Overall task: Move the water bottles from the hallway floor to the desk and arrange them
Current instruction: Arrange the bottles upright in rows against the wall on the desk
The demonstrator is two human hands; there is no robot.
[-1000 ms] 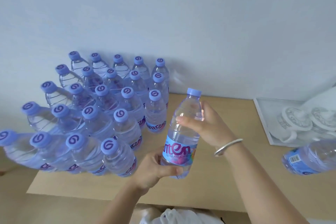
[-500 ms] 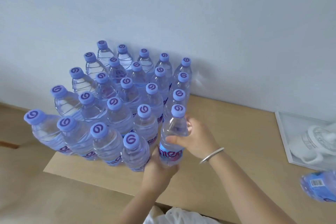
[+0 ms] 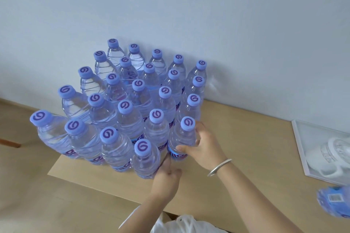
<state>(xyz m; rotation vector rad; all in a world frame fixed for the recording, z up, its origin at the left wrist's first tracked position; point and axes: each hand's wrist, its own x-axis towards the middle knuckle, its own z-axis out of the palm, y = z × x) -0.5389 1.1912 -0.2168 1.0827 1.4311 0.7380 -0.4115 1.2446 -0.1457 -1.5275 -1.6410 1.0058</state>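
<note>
A block of water bottles [image 3: 132, 104] with lilac caps stands upright on the light wooden desk [image 3: 255, 138], packed in close rows against the pale wall [image 3: 170, 5] and filling the desk from about nine o'clock to the centre. At the block's five o'clock corner stands the newest bottle [image 3: 182, 138], upright on the desk and touching its neighbours in the right-hand column. The right hand [image 3: 202, 147], at roughly four o'clock from that bottle, curls its thumb and fingers round the bottle's body just above the label, grasping it; a silver bangle [image 3: 219, 167] circles the wrist. The left hand [image 3: 166, 178] sits at six o'clock of the block, its fingers reaching up between the newest bottle and the front bottle [image 3: 144, 159] beside it; the fingertips are hidden behind the plastic, so whether they grip or merely press cannot be told. At three o'clock on the desk lies a white tray [image 3: 303, 138] holding white cups [image 3: 335, 149], well apart from the bottles. At the frame's four o'clock edge, a blurred bottle [image 3: 335, 202] with a barcode label shows, lying on its side.
</note>
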